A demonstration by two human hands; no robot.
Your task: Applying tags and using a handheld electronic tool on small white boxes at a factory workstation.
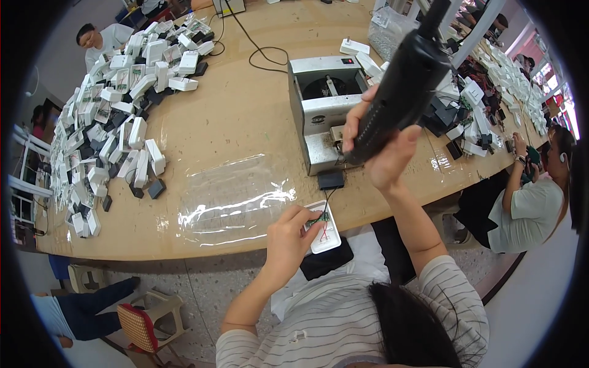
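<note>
My right hand [392, 156] is wrapped round a black electric screwdriver [408, 83], raised and tilted over the table, with its lower end by the front of a metal screw feeder [328, 116]. At the table's front edge, my left hand [286, 239] has its fingers closed on an open white plastic housing [332, 240]. Inside it lies a green circuit board [318, 217] with thin red wires, partly covered by my fingers. A black cable runs from the housing up to a small black block [331, 180] against the feeder.
A large heap of white housings [119, 116] and black blocks spreads over the left side. More parts [469, 110] are piled at the right, near a clear plastic bag [392, 34]. Clear tape [236, 193] covers the near table. A co-worker [531, 199] sits at the right.
</note>
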